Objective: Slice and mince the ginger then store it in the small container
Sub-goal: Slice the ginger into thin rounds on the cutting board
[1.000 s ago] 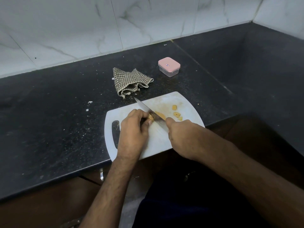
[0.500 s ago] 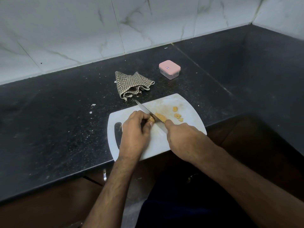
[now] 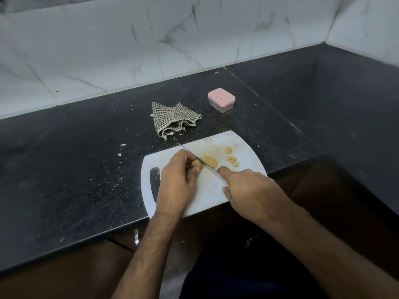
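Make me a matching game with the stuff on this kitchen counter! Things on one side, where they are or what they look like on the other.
Things:
1. knife
2. small container
3. checked cloth
4. cutting board

Descriptions:
A. crumpled on the black counter
B. pink lid on
C. white, under the ginger pieces
D. gripped by the right hand

Pairs: 1-D, 2-B, 3-A, 4-C

Both forearms are stretched forward from the lower edge of view. The left hand [image 3: 177, 175] is curled palm down, with ginger [image 3: 197, 163] pinched under its fingertips. The right hand [image 3: 248, 190] is closed around a knife [image 3: 194, 157], index finger extended along the blade.
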A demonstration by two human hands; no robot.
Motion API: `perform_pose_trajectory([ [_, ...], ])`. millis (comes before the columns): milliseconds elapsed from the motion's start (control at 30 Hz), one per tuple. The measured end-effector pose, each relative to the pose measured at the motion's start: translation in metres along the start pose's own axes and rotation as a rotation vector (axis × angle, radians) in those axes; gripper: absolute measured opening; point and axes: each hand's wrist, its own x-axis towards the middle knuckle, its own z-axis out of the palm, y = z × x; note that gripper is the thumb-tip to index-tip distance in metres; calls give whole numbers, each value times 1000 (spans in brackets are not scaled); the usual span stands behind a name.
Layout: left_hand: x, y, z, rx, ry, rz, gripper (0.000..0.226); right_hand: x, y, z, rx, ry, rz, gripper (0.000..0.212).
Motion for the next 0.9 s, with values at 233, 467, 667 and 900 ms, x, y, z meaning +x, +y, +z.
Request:
perform_pose_trajectory([
  [233, -2, 3, 2, 172, -75, 169, 22, -1, 3, 0, 16, 35, -4, 42],
  [467, 0, -1, 5, 198, -123, 179, 31, -2, 10, -3, 21, 30, 7, 47],
  [667, -2, 4, 3, 95, -92, 109, 48, -5, 13, -11, 196, -30, 5, 38],
  [900, -3, 1, 4, 88, -66, 88, 40, -3, 17, -15, 204, 13, 63, 40],
])
